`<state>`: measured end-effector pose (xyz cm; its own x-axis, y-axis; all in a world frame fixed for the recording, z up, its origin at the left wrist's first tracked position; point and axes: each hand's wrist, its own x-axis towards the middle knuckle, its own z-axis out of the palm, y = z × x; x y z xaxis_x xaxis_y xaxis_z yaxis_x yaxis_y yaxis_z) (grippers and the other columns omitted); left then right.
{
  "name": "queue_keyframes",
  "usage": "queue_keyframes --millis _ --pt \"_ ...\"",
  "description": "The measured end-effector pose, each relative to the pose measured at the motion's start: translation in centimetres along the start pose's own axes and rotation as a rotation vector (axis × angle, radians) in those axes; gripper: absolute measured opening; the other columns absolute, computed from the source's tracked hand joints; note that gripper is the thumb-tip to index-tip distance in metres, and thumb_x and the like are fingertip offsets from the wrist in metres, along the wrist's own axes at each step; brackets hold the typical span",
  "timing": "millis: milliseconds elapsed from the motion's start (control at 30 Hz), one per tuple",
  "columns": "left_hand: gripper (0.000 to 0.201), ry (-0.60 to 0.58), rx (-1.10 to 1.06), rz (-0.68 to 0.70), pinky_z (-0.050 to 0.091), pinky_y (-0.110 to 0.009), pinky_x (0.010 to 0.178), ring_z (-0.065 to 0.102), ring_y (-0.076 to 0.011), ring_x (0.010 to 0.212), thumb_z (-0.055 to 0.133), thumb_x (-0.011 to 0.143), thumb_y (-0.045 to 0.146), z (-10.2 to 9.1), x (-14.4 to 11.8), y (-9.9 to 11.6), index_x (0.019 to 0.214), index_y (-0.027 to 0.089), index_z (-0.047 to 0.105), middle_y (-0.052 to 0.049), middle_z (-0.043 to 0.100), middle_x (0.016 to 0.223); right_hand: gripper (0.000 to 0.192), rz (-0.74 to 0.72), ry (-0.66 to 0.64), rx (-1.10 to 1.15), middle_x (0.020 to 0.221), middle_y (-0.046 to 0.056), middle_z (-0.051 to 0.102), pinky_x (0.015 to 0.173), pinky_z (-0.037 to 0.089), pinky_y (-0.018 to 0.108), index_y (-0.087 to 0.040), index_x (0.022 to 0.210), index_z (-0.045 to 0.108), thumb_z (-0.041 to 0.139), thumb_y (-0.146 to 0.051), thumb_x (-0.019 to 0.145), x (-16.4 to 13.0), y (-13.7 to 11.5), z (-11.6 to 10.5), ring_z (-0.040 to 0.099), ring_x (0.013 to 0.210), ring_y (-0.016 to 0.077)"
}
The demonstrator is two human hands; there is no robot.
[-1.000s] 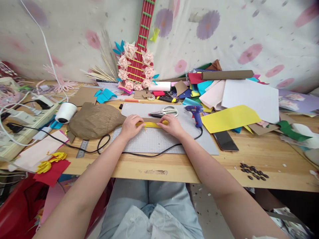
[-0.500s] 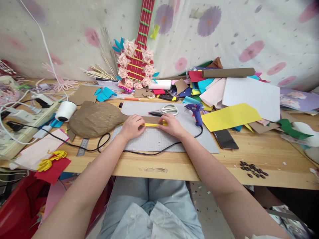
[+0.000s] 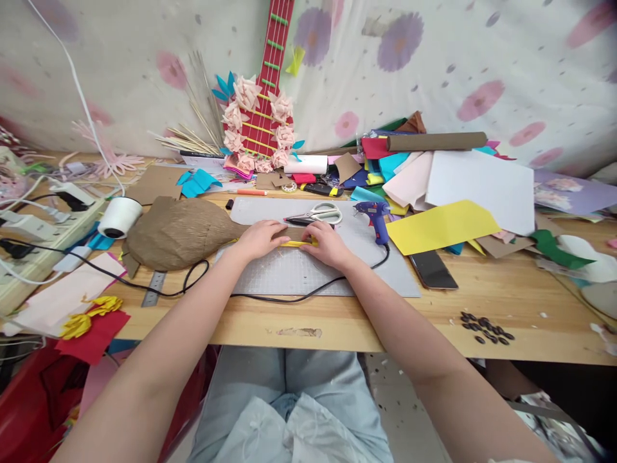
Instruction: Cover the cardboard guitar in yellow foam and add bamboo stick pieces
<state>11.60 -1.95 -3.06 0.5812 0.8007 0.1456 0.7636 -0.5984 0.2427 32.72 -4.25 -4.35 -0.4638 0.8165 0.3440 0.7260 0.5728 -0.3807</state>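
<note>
Both hands have drawn closer together since the earlier frames, so that far less of the yellow paper strip [image 3: 295, 244] shows between them. Left hand [image 3: 260, 238] presses down flat on the strip's left end, fingers extended over the brown stem of the brown paper-wrapped form [image 3: 178, 233]. Right hand [image 3: 328, 244] covers the right end, fingers curled onto the strip; whether it pinches or merely presses cannot be told. Strip lies on the grey cutting mat [image 3: 337, 273], just in front of the scissors [image 3: 315, 215], with the blue glue gun [image 3: 376, 218] near the right hand and its black cord [image 3: 289, 297] trailing across the mat.

Assessment: strip is thin, light paper, limp and readily creased or torn. Best held at both ends with fingertip pressure, kept flat against the surface [image 3: 506, 302]. Wrapped form appears crumpled, soft-skinned and likely to dent.
</note>
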Motion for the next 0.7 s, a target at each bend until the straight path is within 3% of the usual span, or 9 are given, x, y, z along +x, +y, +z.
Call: queue_keyframes --millis 133,467,700 --pt "0.044 -0.077 -0.043 -0.008 0.039 -0.033 0.095 0.051 -0.0217 0.112 0.051 0.082 0.04 -0.5 0.5 -0.5 0.122 0.021 0.054 -0.006 0.057 0.123 0.013 0.006 -0.019 -0.004 0.095 0.006 0.057 0.085 0.037 0.034 -0.02 0.084 0.058 0.063 -0.026 0.075 0.0 -0.1 -0.1 0.047 0.095 0.0211" --pt "0.048 -0.009 -0.091 -0.045 0.038 -0.036 0.096 0.049 -0.023 0.11 0.061 0.075 0.04 0.5 0.7 -1.0 0.119 0.021 0.056 -0.007 0.059 0.117 0.025 0.091 0.038 0.028 0.105 0.007 0.057 0.091 0.036 0.034 -0.019 0.099 0.057 0.057 -0.035 0.079 0.0 -0.1 -0.1 0.047 0.104 0.021" --pt "0.046 0.012 -0.084 -0.049 0.038 -0.036 0.096 0.049 -0.0224 0.11 0.058 0.078 0.04 0.5 0.4 -0.7 0.12 0.021 0.056 -0.007 0.059 0.117 0.036 0.049 0.023 -0.016 0.105 0.007 0.061 0.09 0.038 0.036 -0.019 0.103 0.058 0.062 -0.042 0.075 0.1 -0.2 -0.1 0.049 0.103 0.0234"
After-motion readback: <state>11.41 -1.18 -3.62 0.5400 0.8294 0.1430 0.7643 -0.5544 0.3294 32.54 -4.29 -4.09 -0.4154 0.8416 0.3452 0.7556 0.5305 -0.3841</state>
